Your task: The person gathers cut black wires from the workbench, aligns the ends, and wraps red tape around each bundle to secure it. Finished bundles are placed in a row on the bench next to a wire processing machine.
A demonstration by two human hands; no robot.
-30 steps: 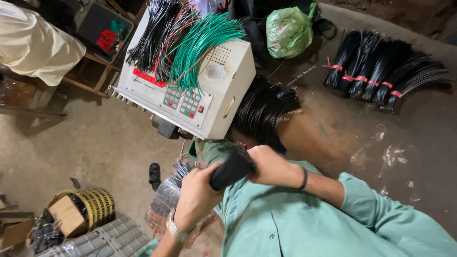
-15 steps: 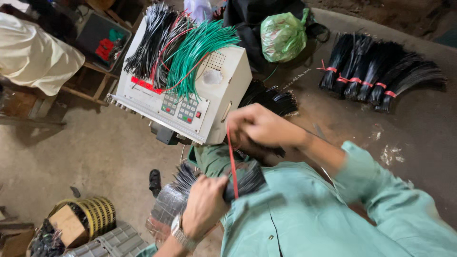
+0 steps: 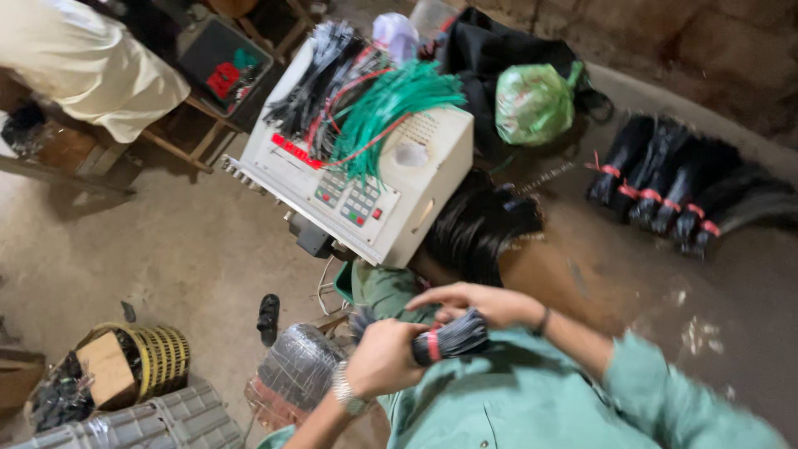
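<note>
My left hand [image 3: 378, 357], a watch on its wrist, grips a short bundle of black wires [image 3: 455, 335] held over my lap. A red band [image 3: 432, 343] circles the bundle close to my fist. My right hand [image 3: 478, 303] reaches in from the right in a green sleeve, and its fingers rest along the top of the bundle. The hands are blurred, so the right hand's exact grip is hard to make out.
A white machine with a keypad [image 3: 366, 199] carries green wires [image 3: 386, 108] and black wires. Loose black wires [image 3: 474, 229] lie beside it. Tied black bundles [image 3: 665, 191] lie at the right, by a green bag [image 3: 532, 104]. Another person in cream clothing [image 3: 91, 66] is top left.
Half a second ago my right hand was pulling the red band up from the bundle. Now the band sits around the bundle and my right hand has come down onto it.
</note>
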